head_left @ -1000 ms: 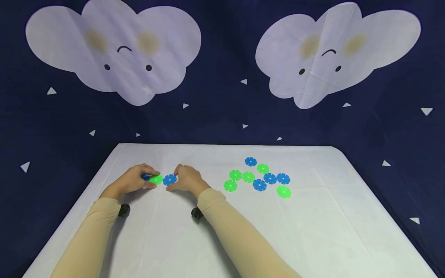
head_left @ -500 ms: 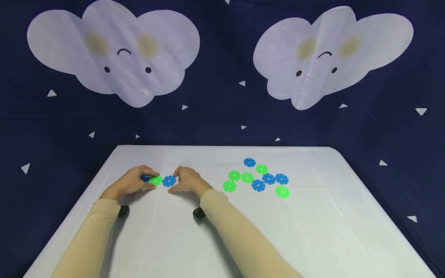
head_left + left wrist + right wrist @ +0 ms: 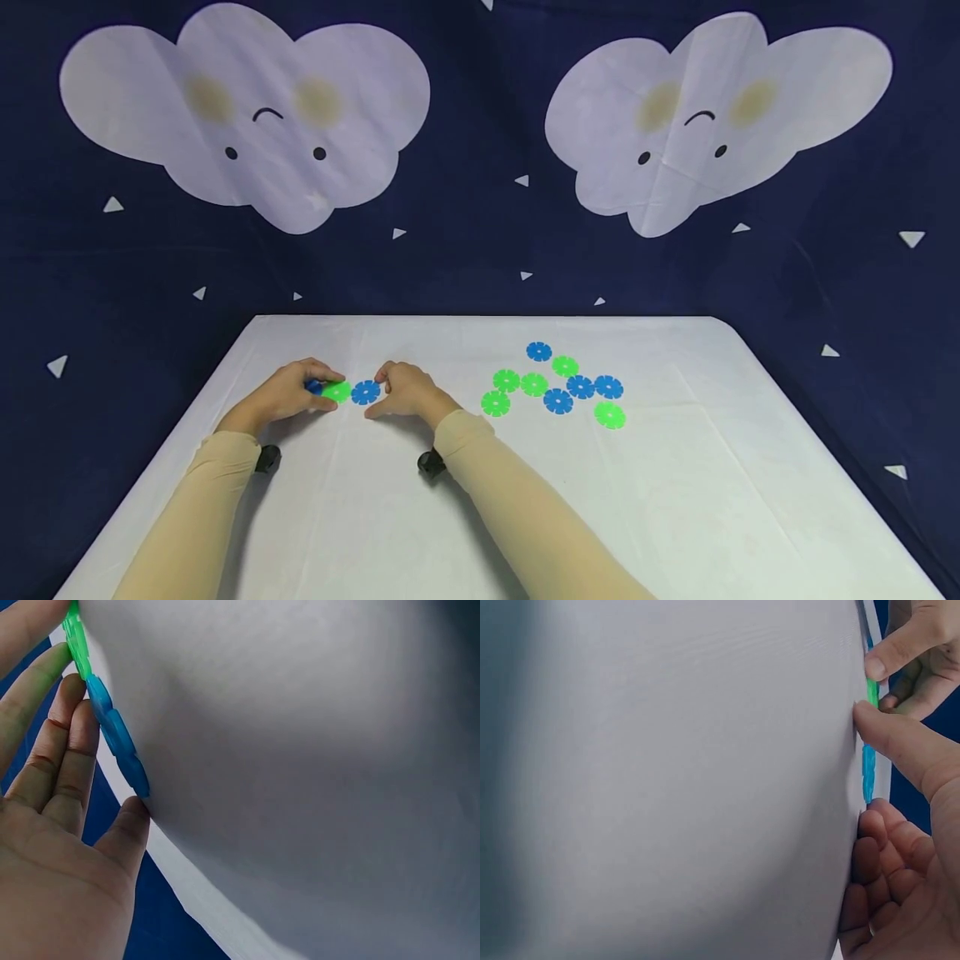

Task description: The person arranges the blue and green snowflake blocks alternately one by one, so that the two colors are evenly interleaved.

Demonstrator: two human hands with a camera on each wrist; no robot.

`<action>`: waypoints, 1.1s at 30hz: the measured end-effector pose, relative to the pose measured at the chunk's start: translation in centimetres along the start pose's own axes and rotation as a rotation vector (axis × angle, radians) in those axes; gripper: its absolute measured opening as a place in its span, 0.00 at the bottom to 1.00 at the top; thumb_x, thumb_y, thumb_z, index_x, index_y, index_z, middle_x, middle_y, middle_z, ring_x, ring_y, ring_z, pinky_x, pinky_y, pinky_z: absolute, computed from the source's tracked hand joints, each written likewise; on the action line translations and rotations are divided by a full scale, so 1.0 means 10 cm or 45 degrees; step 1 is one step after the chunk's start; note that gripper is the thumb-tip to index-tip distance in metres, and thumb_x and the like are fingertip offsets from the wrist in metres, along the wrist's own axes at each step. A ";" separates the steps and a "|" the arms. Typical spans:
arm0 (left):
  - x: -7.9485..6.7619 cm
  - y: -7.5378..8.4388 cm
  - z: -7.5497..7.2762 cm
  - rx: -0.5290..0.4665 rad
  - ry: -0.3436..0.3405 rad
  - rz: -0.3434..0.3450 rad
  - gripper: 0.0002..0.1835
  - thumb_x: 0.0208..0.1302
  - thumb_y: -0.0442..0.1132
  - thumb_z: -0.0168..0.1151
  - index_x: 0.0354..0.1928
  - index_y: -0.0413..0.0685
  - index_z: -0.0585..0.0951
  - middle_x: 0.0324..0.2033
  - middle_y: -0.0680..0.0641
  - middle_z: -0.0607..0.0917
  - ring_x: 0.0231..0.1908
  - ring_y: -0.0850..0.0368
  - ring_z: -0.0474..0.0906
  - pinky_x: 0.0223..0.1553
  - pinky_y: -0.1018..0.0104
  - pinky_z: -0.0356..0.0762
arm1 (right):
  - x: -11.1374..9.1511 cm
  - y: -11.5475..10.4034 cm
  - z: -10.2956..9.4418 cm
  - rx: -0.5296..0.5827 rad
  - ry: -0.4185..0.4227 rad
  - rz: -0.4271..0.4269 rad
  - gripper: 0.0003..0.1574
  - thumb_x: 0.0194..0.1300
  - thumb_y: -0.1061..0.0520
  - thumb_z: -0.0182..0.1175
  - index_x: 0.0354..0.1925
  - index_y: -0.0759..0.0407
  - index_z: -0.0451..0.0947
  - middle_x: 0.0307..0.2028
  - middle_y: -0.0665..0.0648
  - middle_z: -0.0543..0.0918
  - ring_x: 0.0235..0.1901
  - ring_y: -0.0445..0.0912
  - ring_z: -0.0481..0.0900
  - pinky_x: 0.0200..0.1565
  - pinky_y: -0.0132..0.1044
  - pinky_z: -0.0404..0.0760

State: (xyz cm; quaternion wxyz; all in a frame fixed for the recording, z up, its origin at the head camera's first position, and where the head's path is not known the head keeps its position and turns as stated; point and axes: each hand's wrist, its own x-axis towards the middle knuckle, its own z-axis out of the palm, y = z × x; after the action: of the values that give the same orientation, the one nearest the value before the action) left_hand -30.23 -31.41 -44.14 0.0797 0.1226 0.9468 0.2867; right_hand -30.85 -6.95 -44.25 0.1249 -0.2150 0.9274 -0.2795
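Note:
On the left of the table, in the head view, my left hand (image 3: 283, 392) holds a green notched plastic disc (image 3: 340, 392) between thumb and fingers at its edges. A blue notched disc (image 3: 313, 387) is partly hidden beneath that hand; the left wrist view shows blue discs (image 3: 118, 739) edge-on in line with the green one. Just right of the green disc lies another blue notched disc (image 3: 366, 392). My right hand (image 3: 408, 390) is beside it, fingers at its right edge and thumb spread toward me. Contact of that thumb with the disc is unclear.
Several loose green (image 3: 534, 384) and blue notched discs (image 3: 558, 401) lie scattered right of centre on the white table (image 3: 675, 500). A dark blue curtain (image 3: 480, 250) with cloud patterns stands behind the table's far edge. A small black camera (image 3: 431, 463) sits under the right wrist.
My right thumb has drawn slightly toward me, away from the blue disc's near edge. The left hand and the discs stay nearly in place; the head view has shifted a little.

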 end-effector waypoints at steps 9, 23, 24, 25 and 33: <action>0.03 0.01 0.01 0.008 -0.010 -0.010 0.27 0.59 0.39 0.81 0.61 0.40 0.87 0.63 0.31 0.82 0.66 0.29 0.76 0.72 0.30 0.71 | -0.05 0.08 -0.14 0.130 -0.075 -0.039 0.33 0.63 0.48 0.79 0.62 0.55 0.80 0.36 0.46 0.77 0.33 0.38 0.72 0.37 0.27 0.73; 0.07 0.18 0.00 0.017 -0.035 0.060 0.32 0.57 0.45 0.83 0.63 0.41 0.86 0.57 0.36 0.84 0.59 0.38 0.79 0.69 0.31 0.73 | -0.29 0.47 -0.74 -0.087 -0.247 -0.139 0.25 0.65 0.51 0.78 0.57 0.54 0.85 0.50 0.54 0.85 0.46 0.43 0.79 0.54 0.36 0.80; 0.09 0.21 0.01 0.014 -0.039 0.070 0.32 0.57 0.45 0.83 0.63 0.41 0.86 0.57 0.36 0.84 0.58 0.38 0.79 0.69 0.31 0.72 | -0.31 0.50 -0.77 -0.100 -0.252 -0.133 0.25 0.65 0.51 0.78 0.57 0.53 0.85 0.50 0.54 0.85 0.47 0.44 0.79 0.55 0.37 0.80; 0.10 0.24 0.01 0.011 -0.045 0.079 0.32 0.57 0.45 0.83 0.63 0.41 0.86 0.57 0.36 0.84 0.59 0.38 0.79 0.70 0.31 0.71 | -0.34 0.52 -0.81 -0.114 -0.258 -0.127 0.25 0.65 0.51 0.78 0.57 0.54 0.85 0.51 0.55 0.85 0.49 0.45 0.79 0.57 0.38 0.80; 0.21 0.36 0.09 0.014 -0.072 0.113 0.31 0.57 0.44 0.84 0.61 0.43 0.87 0.60 0.34 0.83 0.65 0.32 0.77 0.72 0.30 0.71 | -0.54 0.77 -1.01 -0.187 -0.279 -0.097 0.27 0.62 0.53 0.80 0.58 0.54 0.85 0.55 0.56 0.86 0.58 0.49 0.81 0.67 0.45 0.80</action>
State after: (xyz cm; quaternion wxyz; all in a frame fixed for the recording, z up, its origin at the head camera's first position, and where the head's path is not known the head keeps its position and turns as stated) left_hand -31.39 -27.43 -42.98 0.0929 0.1731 0.9394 0.2811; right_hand -32.24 6.07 -39.83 0.1986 -0.2879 0.9173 -0.1902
